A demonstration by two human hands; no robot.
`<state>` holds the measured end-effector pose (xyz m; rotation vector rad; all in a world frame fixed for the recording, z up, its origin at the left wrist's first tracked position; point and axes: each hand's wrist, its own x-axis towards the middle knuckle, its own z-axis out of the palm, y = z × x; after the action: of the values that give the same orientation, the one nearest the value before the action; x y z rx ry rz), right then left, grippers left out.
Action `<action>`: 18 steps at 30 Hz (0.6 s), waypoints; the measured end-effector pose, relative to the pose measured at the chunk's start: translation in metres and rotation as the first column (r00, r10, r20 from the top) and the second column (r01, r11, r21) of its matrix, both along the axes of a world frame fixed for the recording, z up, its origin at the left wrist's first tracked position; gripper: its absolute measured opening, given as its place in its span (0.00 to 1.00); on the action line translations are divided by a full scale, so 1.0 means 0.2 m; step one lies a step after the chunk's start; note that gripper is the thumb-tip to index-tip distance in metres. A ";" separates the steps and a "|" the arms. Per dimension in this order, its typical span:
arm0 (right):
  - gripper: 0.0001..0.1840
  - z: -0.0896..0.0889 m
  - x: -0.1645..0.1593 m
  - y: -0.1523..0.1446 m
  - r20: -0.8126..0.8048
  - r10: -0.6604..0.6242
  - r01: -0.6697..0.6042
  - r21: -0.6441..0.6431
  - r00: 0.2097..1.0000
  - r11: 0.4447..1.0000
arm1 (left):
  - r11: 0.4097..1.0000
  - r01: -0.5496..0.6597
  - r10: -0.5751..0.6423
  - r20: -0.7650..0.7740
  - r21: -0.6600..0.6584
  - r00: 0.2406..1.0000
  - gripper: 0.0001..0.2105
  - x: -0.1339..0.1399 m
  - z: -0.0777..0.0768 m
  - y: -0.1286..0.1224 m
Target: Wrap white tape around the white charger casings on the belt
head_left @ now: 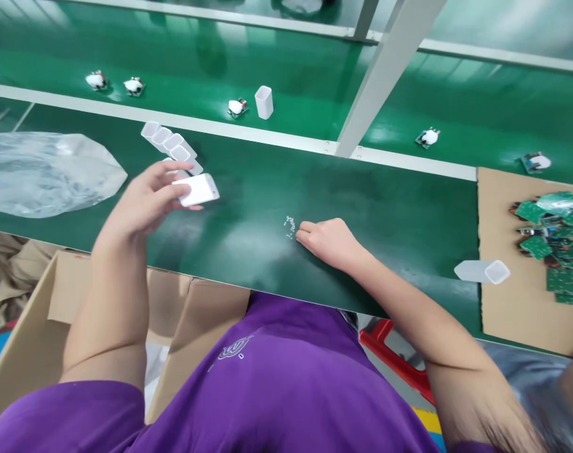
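Note:
Between the thumb and fingers of my left hand (147, 198) is a white plastic housing (200, 190), lying nearly sideways above the green table. A row of several open white housings (170, 143) stands just behind that hand. My right hand (329, 240) rests on the tabletop with its fingertips pinched together. Beside those fingertips lies a small scatter of tiny whitish pieces (289, 225). Whether the pinch holds one of them is hidden.
A clear plastic bag (45, 173) lies at the left. Green circuit boards (551, 239) are heaped on a cardboard sheet (508, 314) at the right, with a single white housing (480, 272) at its edge. On the far belt sit another housing (264, 103) and several small assemblies (237, 107).

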<state>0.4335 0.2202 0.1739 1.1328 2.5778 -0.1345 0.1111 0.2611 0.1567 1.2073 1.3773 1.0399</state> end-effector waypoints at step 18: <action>0.18 0.03 -0.13 -0.01 0.018 0.129 -0.129 -0.020 0.991 0.991 | 0.959 0.210 -0.275 0.444 0.192 0.853 0.21 0.82 0.01 0.09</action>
<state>0.4066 0.2176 0.1800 0.9524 2.6184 -0.1171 0.2753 0.2783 0.1581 1.0998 0.7652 1.1624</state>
